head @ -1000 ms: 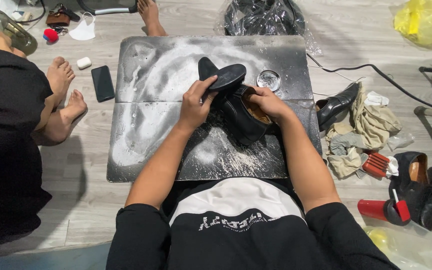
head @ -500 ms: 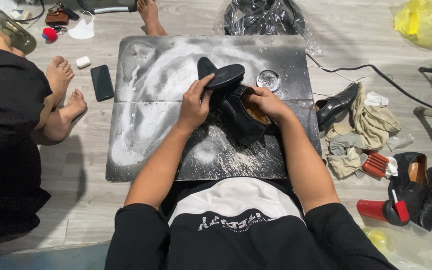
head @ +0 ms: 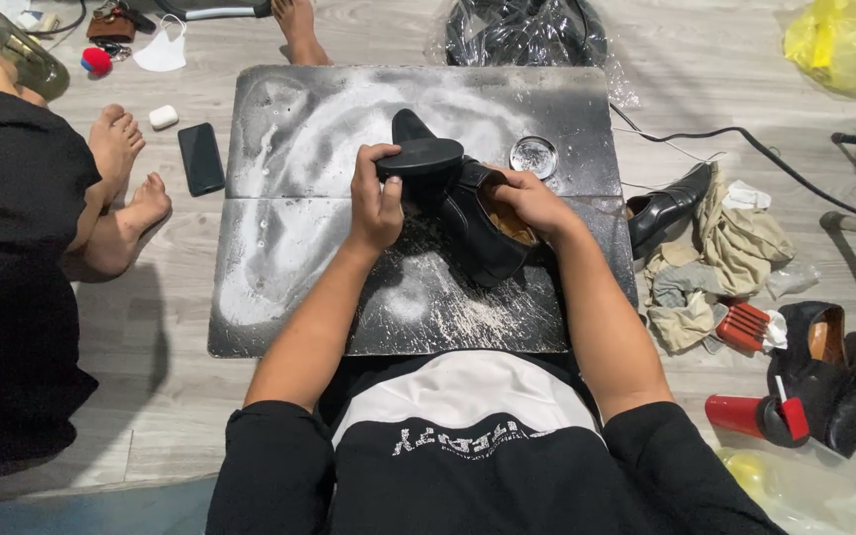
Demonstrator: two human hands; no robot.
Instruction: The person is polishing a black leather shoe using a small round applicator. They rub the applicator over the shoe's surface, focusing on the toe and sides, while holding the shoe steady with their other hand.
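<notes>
On the stained grey board (head: 279, 258), the black ankle boot (head: 468, 213) lies tipped sole-up near the middle, just left of the round tin lid (head: 533, 156). The left hand (head: 376, 203) has its fingers clamped over the sole's edge; the right hand (head: 527, 201) has its fingers tucked into the boot's opening. A steady grip at both ends should keep the boot from twisting.

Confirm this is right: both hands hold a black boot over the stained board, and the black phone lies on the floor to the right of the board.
Wrong side. In the head view the black phone lies on the floor left of the stained board. The left hand and right hand do hold the black boot.
</notes>
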